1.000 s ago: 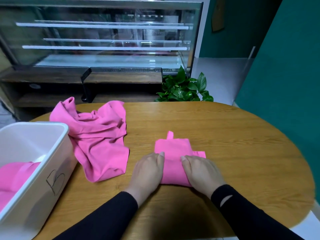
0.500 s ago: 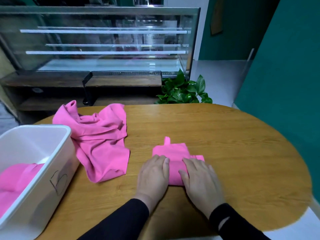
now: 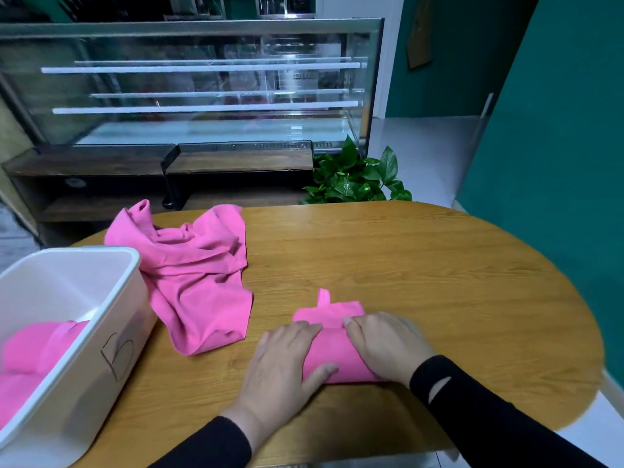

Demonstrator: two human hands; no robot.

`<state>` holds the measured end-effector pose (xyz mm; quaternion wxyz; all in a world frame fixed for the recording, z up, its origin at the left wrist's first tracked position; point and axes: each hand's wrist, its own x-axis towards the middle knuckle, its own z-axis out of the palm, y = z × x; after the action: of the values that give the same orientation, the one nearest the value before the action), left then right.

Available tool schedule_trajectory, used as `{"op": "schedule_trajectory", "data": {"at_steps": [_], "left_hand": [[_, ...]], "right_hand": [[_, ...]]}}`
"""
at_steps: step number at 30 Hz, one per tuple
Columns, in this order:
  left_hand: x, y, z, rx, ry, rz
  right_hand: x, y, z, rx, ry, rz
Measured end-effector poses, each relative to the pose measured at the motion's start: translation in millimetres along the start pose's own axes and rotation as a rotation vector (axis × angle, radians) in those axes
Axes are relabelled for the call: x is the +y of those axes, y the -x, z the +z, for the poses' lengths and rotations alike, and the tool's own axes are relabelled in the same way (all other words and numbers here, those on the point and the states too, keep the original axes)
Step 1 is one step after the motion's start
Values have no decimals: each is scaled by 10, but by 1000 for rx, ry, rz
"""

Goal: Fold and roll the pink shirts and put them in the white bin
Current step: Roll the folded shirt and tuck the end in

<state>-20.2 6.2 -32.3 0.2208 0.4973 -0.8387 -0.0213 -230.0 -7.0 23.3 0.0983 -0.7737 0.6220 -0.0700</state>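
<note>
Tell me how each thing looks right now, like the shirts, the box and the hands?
Folded pink shirt: partly rolled, far end flat on the table.
Left hand: on the roll, thumb tucked against it.
Right hand: on the roll, fingers bent over it.
Loose pink shirt: crumpled, unfolded.
White bin: open, pink cloth inside.

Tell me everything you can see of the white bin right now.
The white plastic bin, rectangular with rounded corners and a thick rim, sits open at the wooden table's left edge. A handwritten mark like a "B" shows on its side. Pink fabric lies inside. The crumpled pink shirt rests against its far corner; neither hand touches it.
</note>
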Motion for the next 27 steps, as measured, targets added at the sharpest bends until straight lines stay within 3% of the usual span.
{"op": "schedule_trajectory", "data": {"at_steps": [3,5,7,11,16,19,21,24,27], "left_hand": [[19,-113,2,16,-1,-69],[66,-218,-31,29,65,-127],[79,-295,-75,28,150,-191],[49,-422,-108,-19,232,-274],[48,-659,-163,-188,257,-398],[-17,-629,-108,-68,269,-353],[-62,-494,-38,5,361,-281],[-133,-377,40,-36,486,-253],[-173,-532,31,-50,511,-305]], "right_hand": [[-26,-33,15,12,71,31],[-74,17,115,242,150,32],[-144,117,238,359,185,-9],[-46,230,410,343,145,-113],[51,29,256,238,275,-159],[67,-137,131,165,225,-166],[78,-240,-23,7,96,-129],[83,-398,-234,-279,-80,-78],[97,-506,-312,-399,-149,-25]]}}
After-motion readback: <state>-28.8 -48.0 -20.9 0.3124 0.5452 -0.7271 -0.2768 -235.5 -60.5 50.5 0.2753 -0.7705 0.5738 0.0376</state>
